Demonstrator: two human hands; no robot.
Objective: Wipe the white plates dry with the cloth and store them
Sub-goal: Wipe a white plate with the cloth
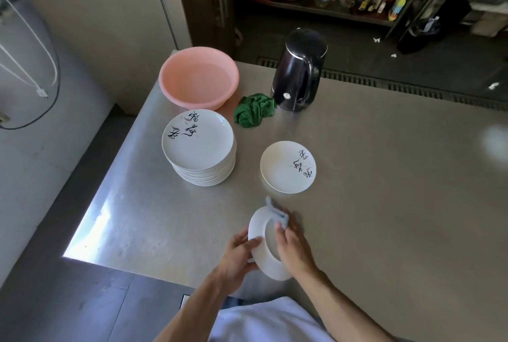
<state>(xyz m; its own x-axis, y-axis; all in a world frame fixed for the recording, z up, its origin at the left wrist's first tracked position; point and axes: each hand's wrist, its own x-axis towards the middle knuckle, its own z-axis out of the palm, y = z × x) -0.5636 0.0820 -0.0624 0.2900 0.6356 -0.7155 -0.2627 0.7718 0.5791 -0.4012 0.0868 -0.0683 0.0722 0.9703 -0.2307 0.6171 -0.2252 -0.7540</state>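
At the near edge of the worktop [384, 176], the left hand [239, 256] grips the rim of a tilted white plate [270, 267] while the right hand [294, 245] presses a grey cloth [279, 214] to its face. Beyond, a single plate [287, 167] lies flat, with a plate stack [199, 146] to its left. Farther back sit a green rag [254, 109], a pink basin [199, 77] and a black kettle [298, 69].
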